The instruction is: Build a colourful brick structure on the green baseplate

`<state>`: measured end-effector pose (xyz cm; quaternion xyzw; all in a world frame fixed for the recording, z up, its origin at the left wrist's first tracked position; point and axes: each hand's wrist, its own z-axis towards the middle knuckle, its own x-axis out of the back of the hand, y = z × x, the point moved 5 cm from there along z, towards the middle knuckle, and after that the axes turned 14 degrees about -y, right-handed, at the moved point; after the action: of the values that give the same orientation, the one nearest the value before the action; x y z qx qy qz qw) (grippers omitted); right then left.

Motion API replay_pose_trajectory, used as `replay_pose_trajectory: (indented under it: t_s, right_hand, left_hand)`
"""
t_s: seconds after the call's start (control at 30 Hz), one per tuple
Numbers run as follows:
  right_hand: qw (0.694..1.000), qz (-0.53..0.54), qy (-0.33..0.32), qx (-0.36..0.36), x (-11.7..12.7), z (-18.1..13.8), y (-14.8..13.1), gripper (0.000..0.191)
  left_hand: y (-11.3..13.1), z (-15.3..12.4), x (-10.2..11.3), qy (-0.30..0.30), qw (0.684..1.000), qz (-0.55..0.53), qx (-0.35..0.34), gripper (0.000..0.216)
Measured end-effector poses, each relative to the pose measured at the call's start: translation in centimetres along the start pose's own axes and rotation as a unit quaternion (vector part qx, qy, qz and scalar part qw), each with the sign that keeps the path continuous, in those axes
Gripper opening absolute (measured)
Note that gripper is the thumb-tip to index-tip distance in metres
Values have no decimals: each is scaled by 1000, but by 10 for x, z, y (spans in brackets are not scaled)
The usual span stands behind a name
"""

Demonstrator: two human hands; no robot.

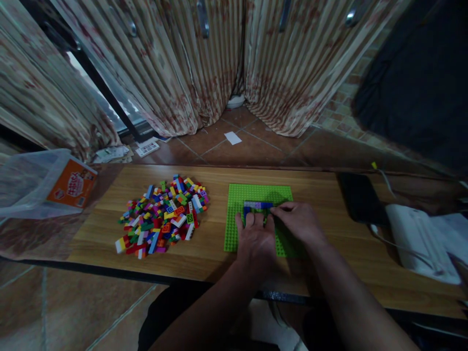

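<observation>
A green studded baseplate [234, 195] lies on the wooden table in front of me. On it is a small structure of toy bricks [258, 205], with grey, lilac and dark blue pieces along its far side. My left hand [256, 239] rests over the near side of the structure, fingers spread and fingertips against the bricks. From the right, my right hand [300, 222] reaches in, thumb and forefinger pinched at the blue brick [267, 205] on the structure's right end. The bricks under my left palm are hidden.
A heap of loose colourful bricks [164, 214] covers part of the table's left side. Beyond it stands a clear plastic bin [40, 195] with an orange label. At the right are a black phone [360, 197], a white power strip [417, 239] and cables. Curtains hang behind.
</observation>
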<state>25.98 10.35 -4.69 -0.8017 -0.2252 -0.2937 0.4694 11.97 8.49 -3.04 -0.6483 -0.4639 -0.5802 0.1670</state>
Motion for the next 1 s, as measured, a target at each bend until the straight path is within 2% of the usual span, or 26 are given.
replay_pose_trajectory:
  t_s: [0.17,0.6,0.7,0.87,1.0]
  right_hand:
    - [1000,-5,8,-13,0,-1,-1,25]
    - [1000,-26,0,10,0,3,-1,28]
    - [999,2,-21,42,2,6,3,30]
    - [995,41,-55,70,7,4,8,28]
    - [995,33,-55,79,9,0,6,23]
  left_hand:
    - [1,2,2,-29,999,-16,0,51]
    - [1,0,0,-21,999,-25,-11,57]
    - [-9,0,3,1,999,-38,-4,50]
    - [-30,-1,25,79,994,-73,-4,36]
    - [-38,-3,33,92,992,-91,-3,32]
